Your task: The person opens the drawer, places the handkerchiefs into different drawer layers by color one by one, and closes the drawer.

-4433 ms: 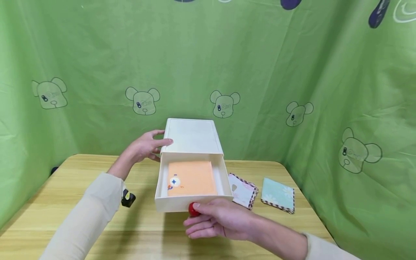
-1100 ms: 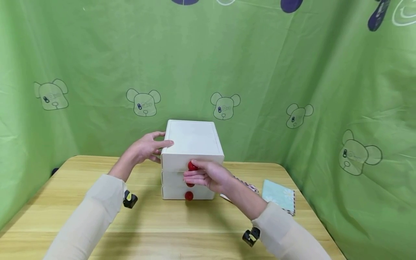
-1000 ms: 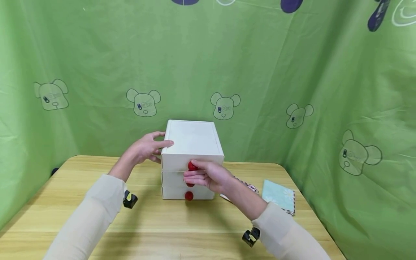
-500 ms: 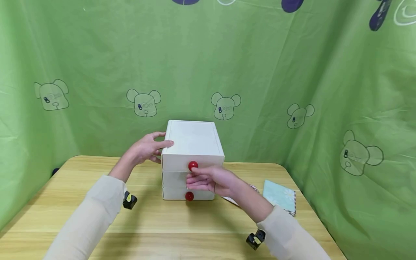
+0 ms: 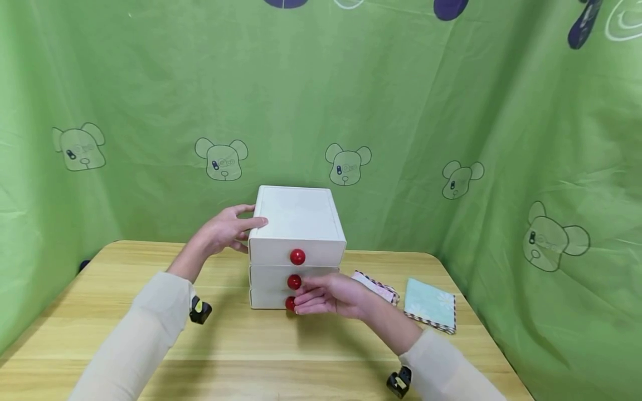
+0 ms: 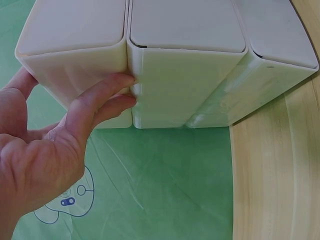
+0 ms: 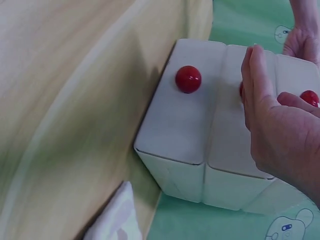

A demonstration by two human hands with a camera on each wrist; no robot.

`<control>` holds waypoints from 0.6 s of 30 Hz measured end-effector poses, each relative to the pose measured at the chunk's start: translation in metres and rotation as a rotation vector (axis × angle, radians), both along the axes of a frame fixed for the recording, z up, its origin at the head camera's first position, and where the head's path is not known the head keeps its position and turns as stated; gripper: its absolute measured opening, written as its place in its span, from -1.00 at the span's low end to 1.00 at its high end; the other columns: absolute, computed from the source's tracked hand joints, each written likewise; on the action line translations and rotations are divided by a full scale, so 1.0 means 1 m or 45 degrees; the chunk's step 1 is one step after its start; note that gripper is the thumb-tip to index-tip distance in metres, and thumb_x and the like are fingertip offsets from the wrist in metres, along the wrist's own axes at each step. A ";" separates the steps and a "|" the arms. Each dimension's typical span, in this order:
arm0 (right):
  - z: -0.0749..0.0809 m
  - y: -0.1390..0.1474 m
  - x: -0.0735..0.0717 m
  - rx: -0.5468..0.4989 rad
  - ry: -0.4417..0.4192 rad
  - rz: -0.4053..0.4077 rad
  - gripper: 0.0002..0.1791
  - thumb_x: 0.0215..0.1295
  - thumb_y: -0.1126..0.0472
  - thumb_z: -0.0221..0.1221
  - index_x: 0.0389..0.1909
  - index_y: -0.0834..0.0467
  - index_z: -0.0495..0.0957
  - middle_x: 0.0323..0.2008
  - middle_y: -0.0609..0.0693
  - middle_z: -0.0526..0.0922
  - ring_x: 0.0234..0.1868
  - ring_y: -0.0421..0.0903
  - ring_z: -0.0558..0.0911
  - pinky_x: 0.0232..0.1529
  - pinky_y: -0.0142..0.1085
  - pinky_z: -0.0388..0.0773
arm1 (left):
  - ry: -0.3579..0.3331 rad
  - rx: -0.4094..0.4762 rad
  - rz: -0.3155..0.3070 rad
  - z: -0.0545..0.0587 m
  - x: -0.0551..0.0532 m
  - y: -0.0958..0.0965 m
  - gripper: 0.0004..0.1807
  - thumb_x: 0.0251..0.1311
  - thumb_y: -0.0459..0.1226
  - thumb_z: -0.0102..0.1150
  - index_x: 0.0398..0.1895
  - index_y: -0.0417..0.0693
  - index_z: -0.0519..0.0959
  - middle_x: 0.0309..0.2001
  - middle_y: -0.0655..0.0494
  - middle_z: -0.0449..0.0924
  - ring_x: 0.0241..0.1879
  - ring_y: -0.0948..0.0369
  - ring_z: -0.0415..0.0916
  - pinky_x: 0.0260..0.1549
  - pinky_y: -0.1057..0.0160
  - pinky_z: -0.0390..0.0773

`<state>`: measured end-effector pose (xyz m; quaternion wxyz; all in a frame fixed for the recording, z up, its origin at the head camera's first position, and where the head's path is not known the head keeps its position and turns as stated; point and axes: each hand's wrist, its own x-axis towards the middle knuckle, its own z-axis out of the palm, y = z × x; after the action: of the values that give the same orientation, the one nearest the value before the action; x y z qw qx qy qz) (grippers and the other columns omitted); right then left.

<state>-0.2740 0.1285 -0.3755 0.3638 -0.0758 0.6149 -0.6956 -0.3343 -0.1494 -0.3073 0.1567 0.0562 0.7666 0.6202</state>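
A white three-drawer unit point(image 5: 298, 211) stands at the back of the table with all drawers closed. Each front carries a red ball knob: top knob point(image 5: 297, 257), middle knob point(image 5: 293, 282) and bottom knob point(image 5: 290, 303). My left hand point(image 5: 225, 228) steadies the unit's left side, thumb on the top and fingers along the side wall. The left wrist view shows those fingertips against the white wall point(image 6: 175, 85). My right hand point(image 5: 336, 295) is in front of the lower drawers, thumb beside the middle knob, fingers extended. The right wrist view shows this hand point(image 7: 280, 120) partly covering the middle knob.
To the right of the unit lie a folded pink-white cloth point(image 5: 376, 287) and a folded light-blue cloth point(image 5: 429, 303), both with checked edging. A green curtain point(image 5: 281, 100) hangs behind the wooden table point(image 5: 241, 356).
The top drawer, open earlier with an orange cloth inside, has been pushed shut. My right hand has left the top knob and moved down to the middle one; my left hand stays put.
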 end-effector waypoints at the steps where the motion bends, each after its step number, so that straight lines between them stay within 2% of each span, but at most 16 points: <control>1: -0.002 -0.001 0.000 -0.001 -0.005 0.002 -0.45 0.44 0.14 0.00 0.14 0.59 0.28 0.05 0.51 0.46 -0.07 0.19 0.65 0.08 -0.07 0.57 | -0.001 0.000 -0.001 0.000 0.000 0.000 -0.01 0.17 -0.05 0.26 0.52 0.01 -0.13 0.08 -0.28 0.50 -0.12 -0.04 0.61 -0.19 0.01 0.68; 9: -0.009 -0.008 0.001 -0.043 -0.040 -0.034 -0.39 0.44 0.10 0.00 0.21 0.57 0.22 0.13 0.56 0.36 0.11 0.32 0.49 0.10 -0.05 0.55 | -0.004 -0.005 -0.019 0.000 -0.001 0.000 -0.03 0.18 -0.05 0.24 0.51 -0.08 -0.12 0.11 -0.26 0.48 -0.07 -0.04 0.58 -0.17 0.04 0.68; 18: -0.012 -0.020 0.000 -0.102 -0.056 -0.206 -0.49 0.44 0.14 0.02 0.16 0.50 0.28 0.12 0.57 0.36 0.15 0.36 0.41 0.09 -0.05 0.56 | -0.002 0.001 -0.019 0.000 0.000 0.000 -0.03 0.18 -0.03 0.24 0.50 -0.10 -0.09 0.10 -0.26 0.48 -0.08 -0.04 0.58 -0.18 0.03 0.68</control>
<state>-0.2744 0.1082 -0.3874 0.3163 -0.0250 0.5827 -0.7482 -0.3344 -0.1496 -0.3077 0.1617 0.0614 0.7657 0.6195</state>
